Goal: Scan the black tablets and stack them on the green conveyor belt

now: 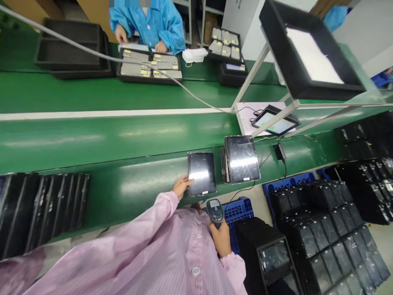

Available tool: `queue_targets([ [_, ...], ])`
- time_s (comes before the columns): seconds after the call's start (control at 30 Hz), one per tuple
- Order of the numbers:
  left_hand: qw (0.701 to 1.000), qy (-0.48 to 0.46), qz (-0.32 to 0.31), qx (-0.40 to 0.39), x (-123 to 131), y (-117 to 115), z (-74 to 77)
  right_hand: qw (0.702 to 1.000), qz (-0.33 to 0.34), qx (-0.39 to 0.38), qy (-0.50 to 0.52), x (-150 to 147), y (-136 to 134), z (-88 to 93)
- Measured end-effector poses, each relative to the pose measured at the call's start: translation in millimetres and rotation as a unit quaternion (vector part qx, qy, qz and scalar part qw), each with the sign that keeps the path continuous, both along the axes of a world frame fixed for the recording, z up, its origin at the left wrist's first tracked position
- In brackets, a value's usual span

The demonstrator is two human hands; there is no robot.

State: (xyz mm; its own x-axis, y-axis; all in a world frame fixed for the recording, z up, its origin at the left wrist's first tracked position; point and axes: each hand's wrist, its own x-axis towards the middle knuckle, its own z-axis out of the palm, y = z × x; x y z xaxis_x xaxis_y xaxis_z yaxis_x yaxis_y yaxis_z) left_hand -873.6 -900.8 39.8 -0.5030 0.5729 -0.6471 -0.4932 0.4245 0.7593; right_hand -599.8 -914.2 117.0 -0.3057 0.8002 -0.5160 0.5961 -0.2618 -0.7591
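My left hand (181, 186) grips the left edge of a black tablet (202, 174) in a clear wrap, one digit lying over its top face. The tablet lies flat on the green bench near its front edge, a small white label at its lower rim. In my right hand (221, 239), low in front of my body, is a grey barcode scanner (215, 209), held by its handle with the fingers wrapped round. Just right of the tablet stands a stack of similar tablets (242, 159). A row of dark wrapped tablets (58, 205) leans at the bench's left end.
Across the bench (147, 139), a person in blue (150, 24) works at a tray of grey parts (166, 63). A metal stand with a black tray (313, 53) rises at right, a lit tablet (274, 121) below. Blue pallets (242, 209) and dark stacks (334, 229) fill the floor at right.
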Motion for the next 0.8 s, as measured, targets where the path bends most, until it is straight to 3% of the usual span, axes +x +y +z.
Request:
queue_targets([
  [0.1,0.997,-0.028,0.025,0.072,-15.0,0.7,41.6,1.0,-0.023,0.005,0.019,13.3,-2.0,17.6],
  [0.17,0.992,-0.027,0.019,0.118,-13.9,14.2,73.4,0.999,-0.037,0.009,0.016,21.2,-1.9,27.8],
  [0.27,0.986,-0.038,-0.017,0.163,12.6,54.8,111.8,0.998,-0.054,0.023,0.009,30.1,-0.1,35.7],
  [0.33,0.983,-0.047,-0.045,0.17,41.0,88.5,124.0,0.997,-0.069,0.026,0.006,34.7,1.3,34.5],
  [0.47,0.982,-0.067,-0.05,0.171,91.1,144.7,119.9,0.995,-0.098,0.034,0.008,42.8,3.1,24.3],
  [0.57,0.985,-0.062,-0.027,0.162,107.6,163.9,108.7,0.993,-0.101,0.055,-0.004,47.2,4.0,19.4],
  [0.67,0.984,-0.006,-0.075,0.162,101.6,166.1,102.9,0.995,-0.085,0.046,-0.004,48.1,6.0,18.7],
  [0.8,0.947,0.24,-0.165,0.132,54.5,151.4,90.4,0.999,-0.048,0.023,0.005,38.7,10.9,9.5],
])
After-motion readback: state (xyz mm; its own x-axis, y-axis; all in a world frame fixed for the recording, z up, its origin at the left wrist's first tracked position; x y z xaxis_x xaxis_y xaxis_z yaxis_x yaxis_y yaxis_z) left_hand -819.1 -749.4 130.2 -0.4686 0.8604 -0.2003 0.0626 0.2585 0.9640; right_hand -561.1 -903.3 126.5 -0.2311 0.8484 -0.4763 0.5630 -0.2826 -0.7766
